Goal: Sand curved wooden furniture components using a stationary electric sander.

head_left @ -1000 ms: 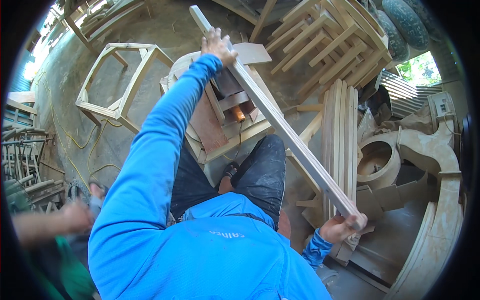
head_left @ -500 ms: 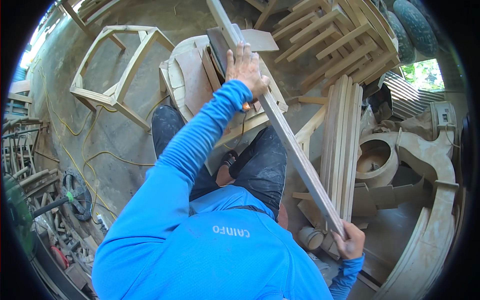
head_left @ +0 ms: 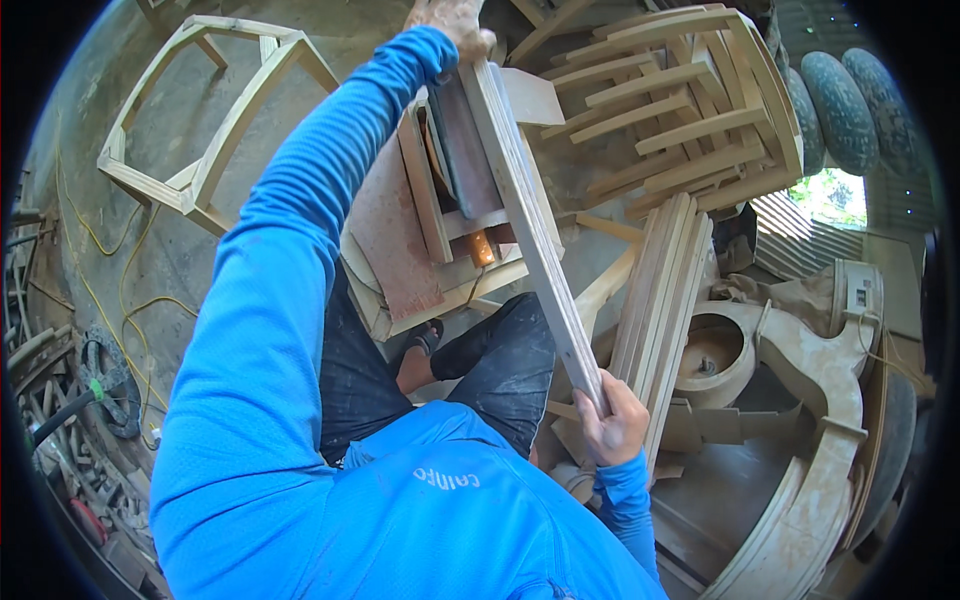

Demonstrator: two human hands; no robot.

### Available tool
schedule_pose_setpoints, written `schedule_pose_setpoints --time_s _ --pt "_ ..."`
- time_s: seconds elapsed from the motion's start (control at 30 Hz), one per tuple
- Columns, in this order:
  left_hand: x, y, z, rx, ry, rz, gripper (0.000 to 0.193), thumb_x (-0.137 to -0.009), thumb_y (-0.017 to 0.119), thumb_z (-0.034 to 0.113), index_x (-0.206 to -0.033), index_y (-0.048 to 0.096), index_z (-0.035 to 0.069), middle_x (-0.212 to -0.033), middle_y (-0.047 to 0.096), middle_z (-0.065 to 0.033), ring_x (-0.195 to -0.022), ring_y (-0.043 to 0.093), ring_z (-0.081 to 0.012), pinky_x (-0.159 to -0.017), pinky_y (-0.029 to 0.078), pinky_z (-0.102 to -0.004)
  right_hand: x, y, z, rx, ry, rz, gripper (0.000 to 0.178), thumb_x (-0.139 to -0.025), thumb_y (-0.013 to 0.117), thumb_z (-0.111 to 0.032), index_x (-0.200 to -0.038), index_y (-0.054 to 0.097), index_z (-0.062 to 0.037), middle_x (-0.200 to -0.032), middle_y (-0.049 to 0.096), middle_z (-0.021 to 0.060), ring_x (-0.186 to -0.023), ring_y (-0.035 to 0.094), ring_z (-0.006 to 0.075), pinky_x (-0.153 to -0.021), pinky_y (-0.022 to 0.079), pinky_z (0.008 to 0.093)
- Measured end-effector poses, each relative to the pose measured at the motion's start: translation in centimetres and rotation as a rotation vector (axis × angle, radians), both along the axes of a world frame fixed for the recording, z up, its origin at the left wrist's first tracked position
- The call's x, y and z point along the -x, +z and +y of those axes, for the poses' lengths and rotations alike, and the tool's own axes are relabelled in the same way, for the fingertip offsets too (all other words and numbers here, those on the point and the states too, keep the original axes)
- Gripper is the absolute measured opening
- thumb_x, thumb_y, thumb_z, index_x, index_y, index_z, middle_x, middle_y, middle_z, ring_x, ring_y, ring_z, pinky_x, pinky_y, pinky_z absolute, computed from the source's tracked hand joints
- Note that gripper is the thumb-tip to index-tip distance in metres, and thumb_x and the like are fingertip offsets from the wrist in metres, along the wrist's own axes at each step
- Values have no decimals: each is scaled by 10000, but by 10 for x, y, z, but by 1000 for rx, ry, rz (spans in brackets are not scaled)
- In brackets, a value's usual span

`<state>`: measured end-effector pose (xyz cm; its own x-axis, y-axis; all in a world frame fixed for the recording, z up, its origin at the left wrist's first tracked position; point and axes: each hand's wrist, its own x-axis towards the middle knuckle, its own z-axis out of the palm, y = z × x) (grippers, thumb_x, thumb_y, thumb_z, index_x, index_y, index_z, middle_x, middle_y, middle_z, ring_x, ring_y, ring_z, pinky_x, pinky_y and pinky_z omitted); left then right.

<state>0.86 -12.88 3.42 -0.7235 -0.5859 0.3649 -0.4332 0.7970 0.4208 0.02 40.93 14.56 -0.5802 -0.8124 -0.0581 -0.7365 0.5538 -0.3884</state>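
Long wooden bar (head_left: 535, 235), one, layered edge showing; head view, the only one. Position: in front of the body, slung between the two hands, long axis running from upper left to lower right. Right hand (head_left: 615, 418): the nearer to the body, fingers closed about the bar's lower end, thumb on its left side, the length leading away from them forward and leftward. Left hand (head_left: 450, 25): arm stretched well forward, at the bar's upper visible stretch; fingers partly cut off by the picture's top edge, so their hold cannot be told, nor the far end seen. Left of bar: surface (head_left: 430, 311) with pale front edge, bearing a reddish board (head_left: 395, 245) and an orange handle (head_left: 482, 248). Right of bar: pale panel (head_left: 532, 97) just beside it; bundle of strips (head_left: 650, 320) near the right hand, the gap narrow low down, wider further up; stack of slatted frames (head_left: 700, 128) beyond. Room: concrete floor (head_left: 285, 125) well to the left, reaching a pale open frame (head_left: 242, 125)
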Motion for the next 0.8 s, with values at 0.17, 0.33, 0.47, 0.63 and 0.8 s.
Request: schedule_pose_setpoints --time_s 0.17,0.33,0.47,0.63,0.8 --pt "6 30 -60 -41 244 -154 831 -832 626 408 -1541 409 34 -1691 190 -198 -1584 137 -333 -1270 184 -519 6 -29 -62 41 36 48 326 -824 787 -133 -1133 712 -63 -867 669 161 -734 686 341 -667 544 398" --pt "-7 62 -100 -228 22 -15 816 -818 668 358 -1520 423 21 -1684 182 -207 -1580 129 -356 -1259 227 -476 20 -57 -112 126 142 209 354 -803 796 -149 -1138 711 -71 -920 627 132 -844 619 333 -743 510 427" --pt "14 41 -119 1 359 -22 823 -811 681 343 -1519 420 14 -1684 148 -242 -1587 91 -373 -1255 230 -468 24 -73 -159 150 167 217 354 -822 776 -183 -1143 701 -51 -955 605 123 -894 578 332 -811 474 438" --pt "13 39 -122 -127 214 88 829 -806 665 319 -1528 405 4 -1687 126 -254 -1588 80 -382 -1263 214 -453 30 -96 -213 178 195 339 423 -826 776 -246 -1202 664 -86 -1016 600 106 -954 571 310 -834 410 442" --pt "11 48 -109 -419 159 193 889 -787 662 277 -1591 339 75 -1701 46 -263 -1587 39 -410 -1281 188 -443 40 -112 -275 223 163 421 437 -832 774 -276 -1208 658 -85 -1035 606 110 -985 585 317 -846 417 457"
